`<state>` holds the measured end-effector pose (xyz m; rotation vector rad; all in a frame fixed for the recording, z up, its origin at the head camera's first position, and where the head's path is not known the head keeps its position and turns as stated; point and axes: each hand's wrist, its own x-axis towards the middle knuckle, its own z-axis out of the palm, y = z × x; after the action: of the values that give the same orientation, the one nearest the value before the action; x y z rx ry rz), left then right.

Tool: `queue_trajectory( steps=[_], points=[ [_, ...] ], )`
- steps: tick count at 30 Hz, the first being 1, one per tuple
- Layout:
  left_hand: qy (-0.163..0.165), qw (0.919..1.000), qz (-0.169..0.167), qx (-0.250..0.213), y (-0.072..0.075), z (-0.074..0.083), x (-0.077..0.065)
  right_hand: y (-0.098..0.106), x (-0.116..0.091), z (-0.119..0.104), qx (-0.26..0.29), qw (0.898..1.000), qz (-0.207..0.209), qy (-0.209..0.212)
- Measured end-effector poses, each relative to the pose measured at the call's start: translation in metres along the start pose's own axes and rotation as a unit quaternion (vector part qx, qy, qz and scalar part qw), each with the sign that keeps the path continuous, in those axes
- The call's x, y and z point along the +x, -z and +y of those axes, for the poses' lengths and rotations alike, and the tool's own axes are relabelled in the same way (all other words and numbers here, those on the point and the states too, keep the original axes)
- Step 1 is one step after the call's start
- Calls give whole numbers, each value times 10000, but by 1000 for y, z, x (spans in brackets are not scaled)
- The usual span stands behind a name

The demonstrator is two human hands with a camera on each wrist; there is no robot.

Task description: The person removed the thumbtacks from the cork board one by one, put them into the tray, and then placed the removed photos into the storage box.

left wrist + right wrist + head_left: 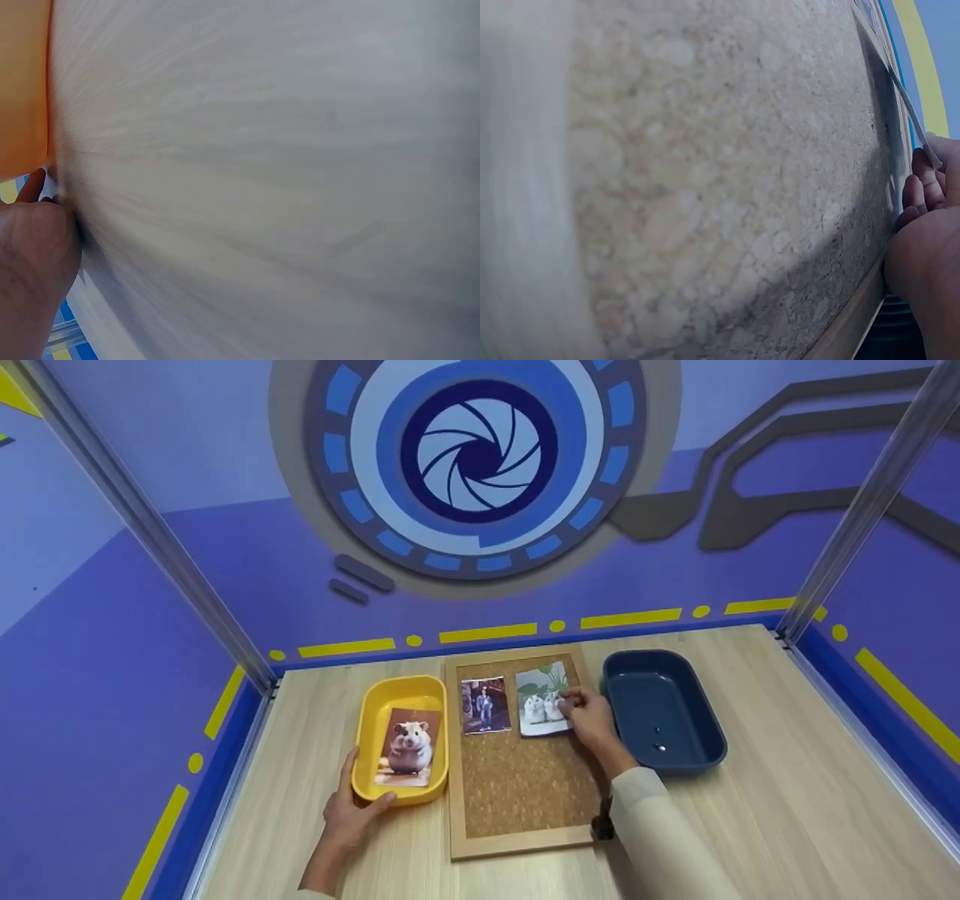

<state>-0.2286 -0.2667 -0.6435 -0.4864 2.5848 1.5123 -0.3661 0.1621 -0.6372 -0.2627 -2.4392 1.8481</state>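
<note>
My right hand (589,720) pinches the right edge of a photo of white hamsters with green leaves (534,690). In the right wrist view, that photo's edge (909,101) stands tilted off the corkboard (705,165), between thumb and fingers of the right hand (926,232). Left of it on the corkboard (525,795) lies a photo of a standing person (476,720). My left hand (351,814) rests against the near-left corner of a yellow tray (363,720), thumb at the front rim and forefinger along the side. Inside is a hamster photo (409,746).
A dark blue tray (660,701) with small shiny bits inside stands right of the corkboard. A black clip-like object (602,821) sits at the board's lower right edge. Behind the wooden table (795,780) rises a purple patterned wall (420,619).
</note>
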Motion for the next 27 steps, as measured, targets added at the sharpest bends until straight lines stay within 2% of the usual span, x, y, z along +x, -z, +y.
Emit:
queue_trajectory(
  steps=[7,13,20,27],
  points=[
    [45,10000,14,45,1,0,0,1,3,0,11,9999,-86,94],
    [142,9999,-34,-34,1,0,-1,2,0,0,34,9999,-147,-61],
    [26,9999,-42,-103,1,-2,-2,0,1,2,110,9999,-41,111],
    [-133,9999,24,-6,1,-3,-2,2,0,0,93,9999,-93,85]
  ],
)
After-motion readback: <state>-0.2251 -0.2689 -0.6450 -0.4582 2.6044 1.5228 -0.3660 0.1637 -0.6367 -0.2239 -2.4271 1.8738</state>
